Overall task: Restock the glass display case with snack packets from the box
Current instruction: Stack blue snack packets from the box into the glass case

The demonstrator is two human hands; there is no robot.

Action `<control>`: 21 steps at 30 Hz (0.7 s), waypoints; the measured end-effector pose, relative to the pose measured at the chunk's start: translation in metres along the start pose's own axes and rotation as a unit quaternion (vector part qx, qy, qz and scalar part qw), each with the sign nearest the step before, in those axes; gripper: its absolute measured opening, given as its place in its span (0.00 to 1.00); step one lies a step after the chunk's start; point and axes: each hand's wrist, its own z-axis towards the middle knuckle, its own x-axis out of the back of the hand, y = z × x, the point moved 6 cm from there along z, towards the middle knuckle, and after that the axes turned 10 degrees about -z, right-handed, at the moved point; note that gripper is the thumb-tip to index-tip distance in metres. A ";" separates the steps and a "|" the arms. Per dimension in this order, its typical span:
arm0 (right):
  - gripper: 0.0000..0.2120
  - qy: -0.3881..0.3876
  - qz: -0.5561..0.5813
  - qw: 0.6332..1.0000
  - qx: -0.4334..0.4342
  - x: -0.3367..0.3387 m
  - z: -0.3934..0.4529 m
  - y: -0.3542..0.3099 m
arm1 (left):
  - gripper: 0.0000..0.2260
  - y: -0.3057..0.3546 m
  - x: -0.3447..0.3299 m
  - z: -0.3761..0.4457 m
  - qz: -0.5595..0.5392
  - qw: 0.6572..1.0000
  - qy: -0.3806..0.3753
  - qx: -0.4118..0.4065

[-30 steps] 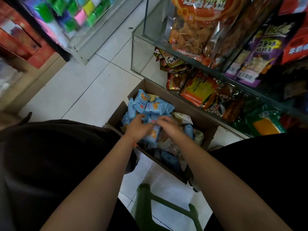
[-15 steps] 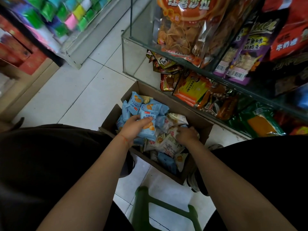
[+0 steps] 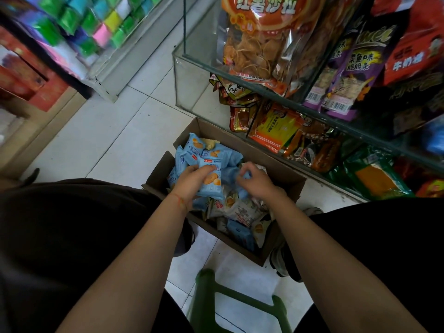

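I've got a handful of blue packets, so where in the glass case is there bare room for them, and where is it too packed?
The glass case is bare at its left end, between the corner pane and the brown pouches. Rightward, the orange packet and green bag crowd the bottom level. The left hand grips blue packets over the box; the right hand pinches another.

White tiled floor [image 3: 101, 140], green plastic stool [image 3: 230, 301], dim daylight

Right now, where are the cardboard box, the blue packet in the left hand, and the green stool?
cardboard box [image 3: 242, 140]: head view, bare far wall.
blue packet [image 3: 212, 182]: head view, front face beside the fingers.
green stool [image 3: 240, 298]: head view, top crossbar.
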 end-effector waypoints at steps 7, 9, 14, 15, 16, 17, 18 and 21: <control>0.30 -0.142 0.469 0.859 0.151 0.044 -0.028 -0.079 | 0.18 0.056 -0.001 -0.015 -0.165 0.985 -0.044 -0.040; 0.28 -0.144 0.506 0.833 0.171 0.051 -0.032 -0.089 | 0.18 0.074 -0.007 -0.021 -0.182 0.979 -0.070 -0.067; 0.24 -0.139 0.525 0.818 0.189 0.059 -0.040 -0.093 | 0.16 0.088 -0.012 -0.029 -0.176 0.976 -0.072 -0.104; 0.20 -0.126 0.522 0.824 0.181 0.060 -0.042 -0.093 | 0.15 0.088 -0.012 -0.029 -0.177 0.976 -0.068 -0.106; 0.15 -0.108 0.515 0.833 0.168 0.062 -0.043 -0.092 | 0.15 0.088 -0.011 -0.029 -0.176 0.976 -0.063 -0.108; 0.12 -0.089 0.508 0.843 0.153 0.064 -0.044 -0.091 | 0.14 0.089 -0.010 -0.030 -0.173 0.977 -0.060 -0.110; 0.11 -0.072 0.504 0.849 0.140 0.065 -0.043 -0.089 | 0.14 0.089 -0.009 -0.029 -0.171 0.977 -0.054 -0.111; 0.16 -0.020 0.477 0.869 0.130 0.071 -0.040 -0.085 | 0.16 0.087 -0.001 -0.026 -0.156 0.982 -0.022 -0.109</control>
